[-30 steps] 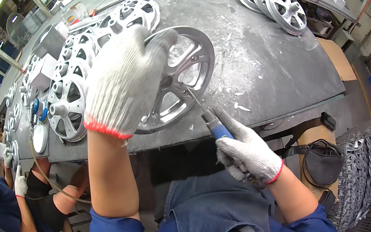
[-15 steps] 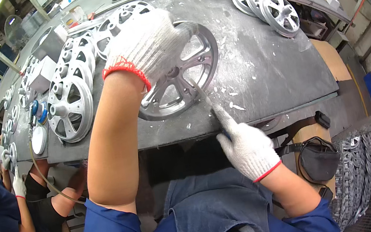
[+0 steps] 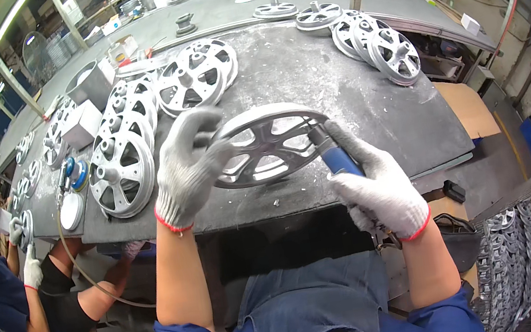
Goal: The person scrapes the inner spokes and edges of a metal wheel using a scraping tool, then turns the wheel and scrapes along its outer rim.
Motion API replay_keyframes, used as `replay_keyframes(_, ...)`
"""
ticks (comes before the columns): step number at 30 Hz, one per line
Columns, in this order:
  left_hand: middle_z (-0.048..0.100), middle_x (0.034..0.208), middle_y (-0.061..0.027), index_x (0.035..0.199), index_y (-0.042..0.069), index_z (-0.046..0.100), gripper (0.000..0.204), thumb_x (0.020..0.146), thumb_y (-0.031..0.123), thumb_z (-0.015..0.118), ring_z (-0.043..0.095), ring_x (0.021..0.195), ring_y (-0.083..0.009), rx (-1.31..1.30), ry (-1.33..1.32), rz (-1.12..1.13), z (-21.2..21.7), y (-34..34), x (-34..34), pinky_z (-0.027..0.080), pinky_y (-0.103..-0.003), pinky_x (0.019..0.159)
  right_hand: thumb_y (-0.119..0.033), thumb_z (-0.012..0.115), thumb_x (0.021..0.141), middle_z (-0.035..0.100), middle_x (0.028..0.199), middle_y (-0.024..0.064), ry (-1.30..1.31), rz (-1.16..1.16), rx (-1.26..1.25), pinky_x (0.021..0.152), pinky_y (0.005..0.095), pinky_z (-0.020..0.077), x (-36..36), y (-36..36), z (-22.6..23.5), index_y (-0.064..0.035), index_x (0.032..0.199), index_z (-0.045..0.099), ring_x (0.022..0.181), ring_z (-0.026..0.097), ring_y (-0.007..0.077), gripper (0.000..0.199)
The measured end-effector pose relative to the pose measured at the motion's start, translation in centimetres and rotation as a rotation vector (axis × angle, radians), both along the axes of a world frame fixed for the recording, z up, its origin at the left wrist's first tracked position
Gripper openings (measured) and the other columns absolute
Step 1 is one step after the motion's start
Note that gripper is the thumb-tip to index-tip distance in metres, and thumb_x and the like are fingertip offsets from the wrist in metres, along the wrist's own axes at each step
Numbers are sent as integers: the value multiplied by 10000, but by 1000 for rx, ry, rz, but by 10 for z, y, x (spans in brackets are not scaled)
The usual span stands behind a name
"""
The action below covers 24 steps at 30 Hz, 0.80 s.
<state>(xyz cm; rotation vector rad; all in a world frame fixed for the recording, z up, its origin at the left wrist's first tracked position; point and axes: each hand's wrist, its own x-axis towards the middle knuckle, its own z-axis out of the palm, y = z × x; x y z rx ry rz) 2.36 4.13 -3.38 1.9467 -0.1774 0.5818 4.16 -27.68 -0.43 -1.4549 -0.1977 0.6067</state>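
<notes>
"Dark grey round metal wheel with open spokes (image 3: 265, 131): where, exactly?"

"Between the two hands, tilted, over the near part of the dark grey desk (image 3: 404, 128). Contact between lower rim and desk: cannot tell."

"And at the left hand (image 3: 185, 171)?"

"Off-white knitted glove with a red cuff. Fingers loosely curled, parted from the thumb, at the wheel's left rim. Clamped on it or only beside it: cannot tell, with some blur at the fingertips."

"And at the right hand (image 3: 382, 190)?"

"Same kind of glove. Fingers and thumb clamped around a blue-bodied hand tool with a dark front end (image 3: 342, 161). Front end pointed up and leftward, overlapping the wheel's right rim in view; touching or not, cannot tell."

"What else on the desk?"

"To the left, an overlapping row of silver spoked wheels (image 3: 122, 173). Left of that, a blue-topped round power tool (image 3: 78, 173) just beside a flat white disc (image 3: 72, 211). Farther back, a plain white box (image 3: 82, 124) near a grey open cylinder (image 3: 89, 88). On the far right, another overlapping group of silver wheels (image 3: 393, 57)."

"Anyone nearby?"

"Yes: at the left edge, a co-worker in dark blue (image 3: 0, 295), with gloved hands at another wheel."
</notes>
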Motion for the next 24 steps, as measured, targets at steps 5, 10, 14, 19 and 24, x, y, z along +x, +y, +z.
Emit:
replay_keyframes(5,731,892,-162,1115,-33,745,383,1067,340,673,702,836,-268,473,117,-129,49,-28,27,567,-392,850,-271,793,993,773,1080,242,-1227,-102,-443,658,415,598,11,8,-36,-104,1697,490,686,748,313,784)
replay_keyframes(10,727,906,-233,1061,-14,755,430,1084,400,640,708,903,-416,519,96,75,38,-27,32,549,-493,827,-305,726,1051,752,948,248,-935,-57,-905,874,582,606,-15,17,-39,-244,1729,436,909,761,475,740)
replay_keyframes(14,724,924,-264,1033,-6,736,398,1090,373,630,717,971,-475,509,148,114,41,-40,37,552,-551,825,-307,685,1084,742,977,295,-756,-11,-712,891,581,600,-30,25,-65,-235,1750,390,934,753,501,732)
replay_keyframes(19,757,897,-215,1160,-8,782,408,1104,333,564,745,904,-420,614,80,188,32,-44,47,563,-486,828,-471,561,1171,557,817,65,579,184,709,348,268,319,-27,23,-86,-327,1762,299,402,395,109,662)
replay_keyframes(24,784,1003,-261,1041,-18,756,555,1072,522,631,767,1010,-456,651,138,173,44,-76,47,595,-534,908,-349,637,1130,601,837,80,231,79,348,388,291,401,-13,16,-104,-271,1768,325,434,479,129,714)
